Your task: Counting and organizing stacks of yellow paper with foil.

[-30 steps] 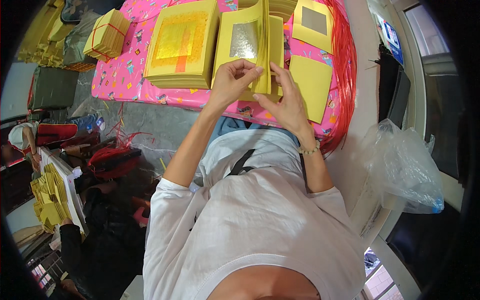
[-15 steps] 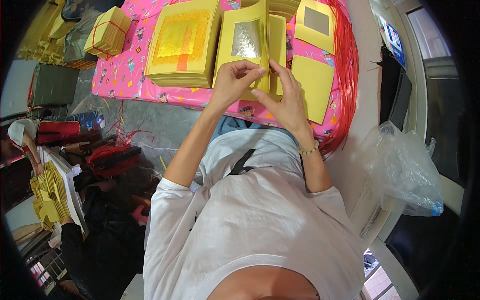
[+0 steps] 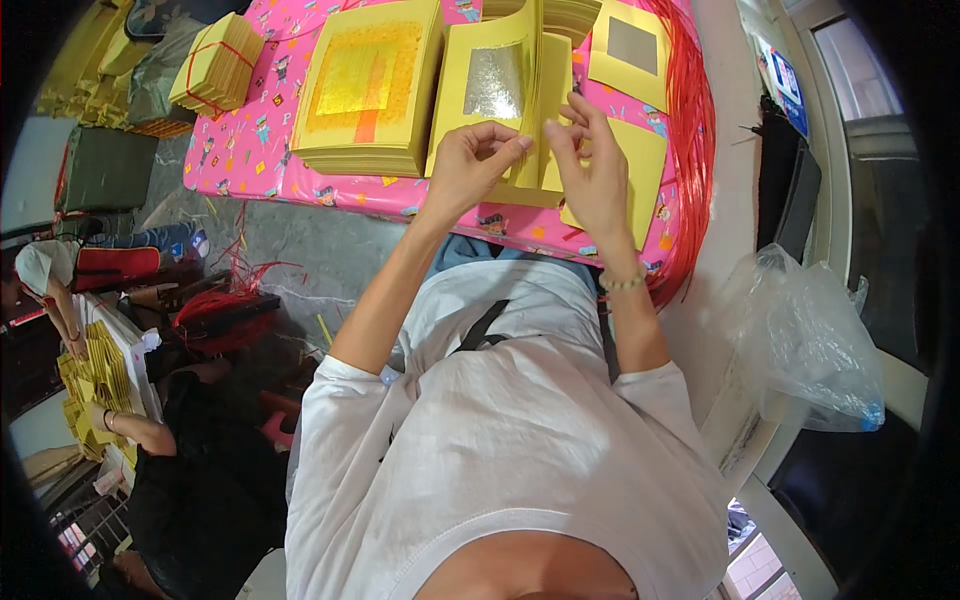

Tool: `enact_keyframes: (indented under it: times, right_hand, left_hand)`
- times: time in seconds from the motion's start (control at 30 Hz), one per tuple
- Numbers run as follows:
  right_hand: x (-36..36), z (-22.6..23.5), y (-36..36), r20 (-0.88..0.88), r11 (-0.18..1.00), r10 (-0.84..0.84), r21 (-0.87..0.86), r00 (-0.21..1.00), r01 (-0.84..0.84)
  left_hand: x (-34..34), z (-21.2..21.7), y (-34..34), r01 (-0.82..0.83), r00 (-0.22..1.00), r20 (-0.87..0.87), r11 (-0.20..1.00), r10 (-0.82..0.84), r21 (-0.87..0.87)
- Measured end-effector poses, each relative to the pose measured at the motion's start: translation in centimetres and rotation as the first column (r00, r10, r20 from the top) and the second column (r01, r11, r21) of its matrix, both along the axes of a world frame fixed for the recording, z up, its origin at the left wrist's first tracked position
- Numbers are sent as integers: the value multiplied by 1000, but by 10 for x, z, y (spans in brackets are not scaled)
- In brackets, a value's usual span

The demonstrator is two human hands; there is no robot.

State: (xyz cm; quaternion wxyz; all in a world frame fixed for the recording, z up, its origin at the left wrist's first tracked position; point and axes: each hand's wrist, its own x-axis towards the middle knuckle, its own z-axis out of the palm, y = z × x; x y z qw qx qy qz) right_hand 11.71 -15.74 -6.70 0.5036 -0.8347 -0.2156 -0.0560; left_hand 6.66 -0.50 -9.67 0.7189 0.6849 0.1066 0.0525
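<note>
Rightward from the raised sheets of the paper stack moves my right hand, fingers loosely parted. My left hand pinches the sheets' near edge.

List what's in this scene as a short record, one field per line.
Left hand: pinching raised yellow paper sheets near their lower end
Right hand: fingers parted, just right of those sheets
Beneath left hand: yellow paper stack with shiny silver square
Left of that: thick yellow paper stack with gold square
Far left: small yellow bundle tied with red strand
Surface: pink patterned tablecloth
</note>
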Motion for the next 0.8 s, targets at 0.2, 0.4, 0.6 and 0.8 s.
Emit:
enact_keyframes:
  times: [0.2,0.4,0.6,0.8]
  right_hand:
    - [62,-15,13,-343,975,203,155,917,-158]
    - [72,-41,13,-252,992,123,58,960,-112]
    - [57,-31,14,-102,932,195,329,976,-151]
    - [29,12,-2,-108,843,329,481,938,-240]
  left_hand:
    - [2,5,-3,29,1000,8,992,-30,120]
    - [4,1,1,55,998,27,997,-57,61]
    - [5,12,13,-196,951,263,975,164,101]
    - [5,43,39,-525,808,464,801,363,288]
